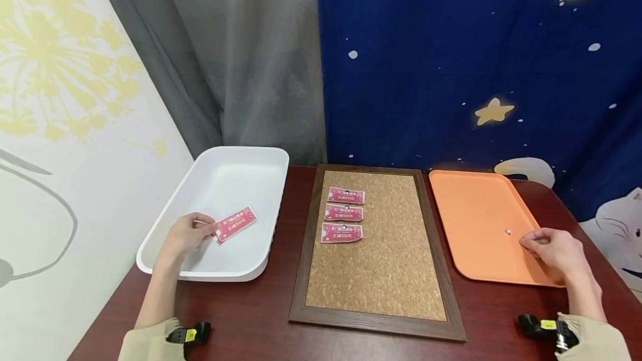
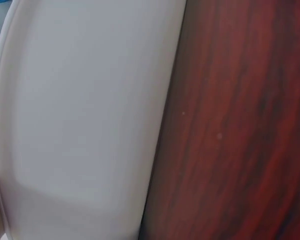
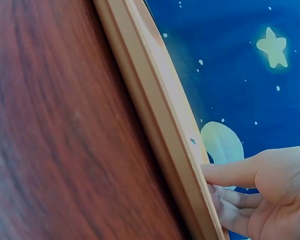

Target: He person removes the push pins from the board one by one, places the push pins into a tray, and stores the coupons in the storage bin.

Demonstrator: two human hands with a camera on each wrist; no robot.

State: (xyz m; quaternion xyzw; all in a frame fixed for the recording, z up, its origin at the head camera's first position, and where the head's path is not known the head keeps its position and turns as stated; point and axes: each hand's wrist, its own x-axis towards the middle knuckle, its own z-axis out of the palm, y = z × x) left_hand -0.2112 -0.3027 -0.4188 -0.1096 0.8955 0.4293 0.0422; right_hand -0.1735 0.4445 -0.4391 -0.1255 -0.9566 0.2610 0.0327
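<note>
In the head view, my left hand [image 1: 189, 233] is inside the white basin, its thumb and fingers pinching one end of a pink paper coupon [image 1: 236, 224]. A second paper edge shows beneath that coupon. My right hand [image 1: 558, 250] is over the right side of the orange tray [image 1: 476, 210], thumb and bent fingers brought close together; I cannot tell if something small is between them. Left of these fingertips lies a small push pin [image 1: 508, 232] on the tray. The right wrist view shows this hand [image 3: 270, 195] at the tray's rim.
Between the basin [image 1: 213, 277] and the tray lies a wood-framed cork board [image 1: 381, 277]. Three pink coupons [image 1: 342, 233] are pinned in a column at its upper left. Dark red table [image 1: 241, 316] lies beneath everything, with a blue star-patterned curtain [image 1: 401, 99] behind.
</note>
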